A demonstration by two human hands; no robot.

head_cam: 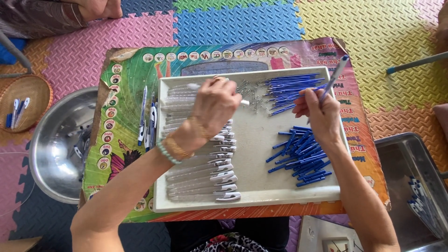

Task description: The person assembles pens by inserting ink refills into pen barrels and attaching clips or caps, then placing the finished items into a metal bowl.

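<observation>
A white tray (261, 179) lies on a colourful board. My left hand (215, 108) hovers over a row of clear pen barrels with white clips (205, 172) on the tray's left side and pinches a small white part. My right hand (319, 114) holds a partly built pen with a blue refill (335, 77), tilted up to the right. Blue refills (291, 91) are heaped at the tray's top right. Blue pen tips (301, 158) lie in a pile below my right hand. Small metal springs (249, 95) are scattered between my hands.
A steel bowl (56, 144) with a few pens stands left of the board. A wicker basket (25, 100) is at far left. Finished pens (148, 121) lie beside the tray. A metal tray (413, 186) with pens is at the right. Another person sits at top left.
</observation>
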